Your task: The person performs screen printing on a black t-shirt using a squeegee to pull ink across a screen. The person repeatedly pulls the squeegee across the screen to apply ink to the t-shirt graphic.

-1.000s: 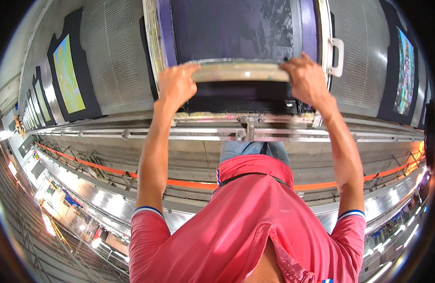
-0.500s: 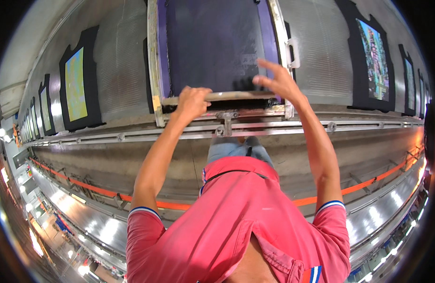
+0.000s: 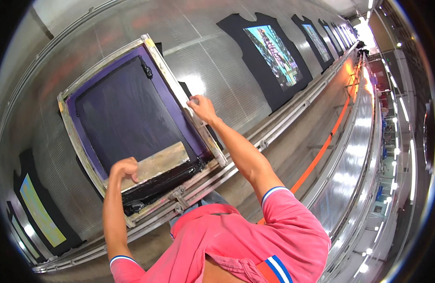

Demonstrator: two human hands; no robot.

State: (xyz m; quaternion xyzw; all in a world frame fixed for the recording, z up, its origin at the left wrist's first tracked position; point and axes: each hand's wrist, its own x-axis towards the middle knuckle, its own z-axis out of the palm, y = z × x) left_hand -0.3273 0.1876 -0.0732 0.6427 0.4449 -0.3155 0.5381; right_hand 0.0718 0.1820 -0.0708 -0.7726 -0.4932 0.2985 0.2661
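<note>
On the long metal printing table (image 3: 217,61) in front of me lay a wooden screen-printing frame (image 3: 168,70), its mesh (image 3: 127,113) dark and bordered by purple tape, tilted so that one corner pointed away toward my left. My left hand (image 3: 124,169) was curled shut over the left end of the wooden squeegee (image 3: 158,162), which sat inside the frame near its closer edge, with a thick band of black ink (image 3: 163,181) pooled just beside it on my side. My right hand (image 3: 202,107) was closed on the frame's right rail, fingers wrapped over the wood at about its middle, well apart from the squeegee; how tightly it pinched I could not tell from this angle. Under the frame a dark shirt (image 3: 184,89) peeked out past the rail near my right hand. Farther along the table to my right lay 1 black T-shirt with a colourful printed panel (image 3: 274,52), and more like it ran on beyond. To my left another black shirt with a yellow-green print (image 3: 38,212) rested on the same surface. Metal rails (image 3: 283,122) ran along the table's near edge, with an orange strip (image 3: 330,137) below them. My pink polo shirt (image 3: 236,240) filled the lower part of the view.
</note>
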